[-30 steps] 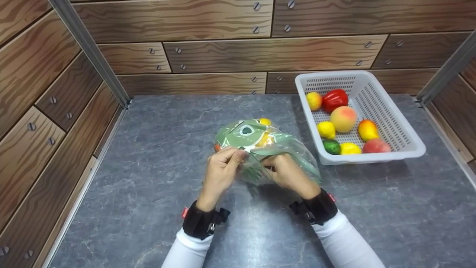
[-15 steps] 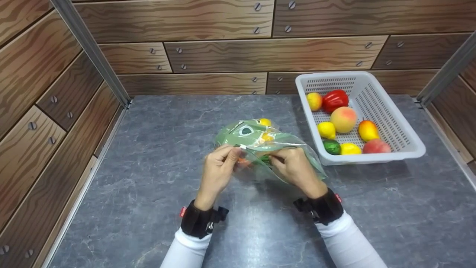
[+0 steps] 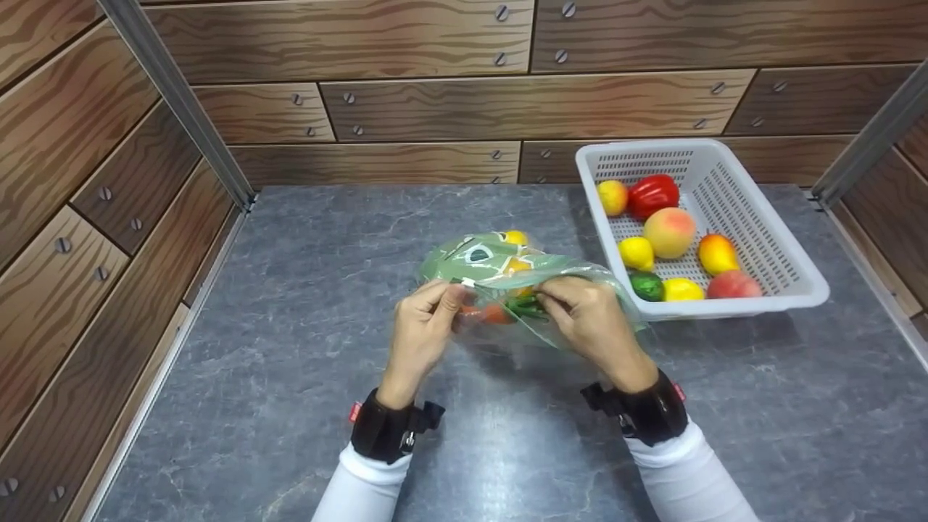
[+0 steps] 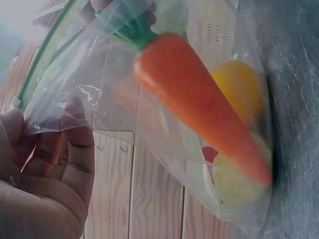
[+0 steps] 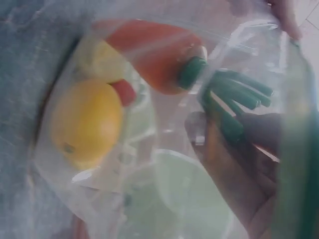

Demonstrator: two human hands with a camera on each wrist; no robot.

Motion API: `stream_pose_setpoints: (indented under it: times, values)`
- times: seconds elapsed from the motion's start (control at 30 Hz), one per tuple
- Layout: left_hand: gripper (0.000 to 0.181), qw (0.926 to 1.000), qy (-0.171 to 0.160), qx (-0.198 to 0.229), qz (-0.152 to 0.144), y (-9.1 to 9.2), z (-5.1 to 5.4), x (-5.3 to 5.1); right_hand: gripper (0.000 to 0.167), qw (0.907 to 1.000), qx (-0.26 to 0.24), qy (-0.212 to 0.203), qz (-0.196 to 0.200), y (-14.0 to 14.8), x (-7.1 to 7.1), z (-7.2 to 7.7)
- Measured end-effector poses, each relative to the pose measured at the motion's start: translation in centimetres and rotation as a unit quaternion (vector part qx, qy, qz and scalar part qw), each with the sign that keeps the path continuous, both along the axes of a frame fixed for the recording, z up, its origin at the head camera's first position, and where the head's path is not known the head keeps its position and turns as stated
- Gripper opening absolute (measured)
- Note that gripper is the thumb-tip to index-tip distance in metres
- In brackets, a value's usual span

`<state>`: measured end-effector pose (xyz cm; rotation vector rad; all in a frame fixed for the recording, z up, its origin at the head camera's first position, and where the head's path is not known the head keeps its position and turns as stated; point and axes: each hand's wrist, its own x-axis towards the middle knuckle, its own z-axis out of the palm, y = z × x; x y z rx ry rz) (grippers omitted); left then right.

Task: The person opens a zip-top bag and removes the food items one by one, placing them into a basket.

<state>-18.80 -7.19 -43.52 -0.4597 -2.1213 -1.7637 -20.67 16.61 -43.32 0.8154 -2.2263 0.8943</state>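
A clear zip bag [image 3: 451,262] with green print lies in the middle of the table. Its upper edge near the white slider [image 4: 16,102] is pinched by my left hand [image 3: 420,337]. My right hand [image 3: 600,330] is inside the bag mouth and pinches the green stems [image 5: 239,92] of a toy carrot [image 4: 184,89]. The carrot slants inside the bag, tip downward in the left wrist view. Beyond it in the bag are an orange-yellow fruit [image 5: 87,124], a paler yellow round one [image 4: 234,177] and a small red piece [image 5: 124,92], mostly hidden.
A white perforated basket [image 3: 794,272] stands at the right, close to the bag. In it lie a red bell pepper [image 3: 653,196], a large peach [image 3: 670,232], a mango [image 3: 718,254] and several other fruits. Wood-patterned walls [image 3: 420,109] enclose the grey table [image 3: 304,348].
My right hand has moved a little right and away from the body, pulling the bag mouth wider. The carrot shows more clearly inside. My left hand has barely shifted left.
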Motion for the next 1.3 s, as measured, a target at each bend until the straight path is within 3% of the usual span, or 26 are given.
stream_pose_setpoints:
  times: [0.43,0.83,1.07,1.3]
  values:
    - [0.042,0.9999,0.006,0.011,0.004,-0.3,0.0,-0.1,0.017,0.9998,-0.015,0.008,-0.013,1.6,1.3,2.3]
    - [0.046,0.9998,0.006,0.013,0.01,-0.4,0.0,-0.2,0.02,0.9962,-0.08,-0.009,-0.033,4.2,2.3,4.4]
    - [0.039,0.9998,-0.001,0.019,0.009,-0.3,0.2,-0.1,0.018,0.9912,-0.124,-0.034,-0.03,5.4,2.6,5.1]
    - [0.027,0.9998,-0.001,0.016,0.009,-0.3,0.1,-0.1,0.017,0.9807,-0.175,-0.084,-0.02,6.5,2.9,5.5]
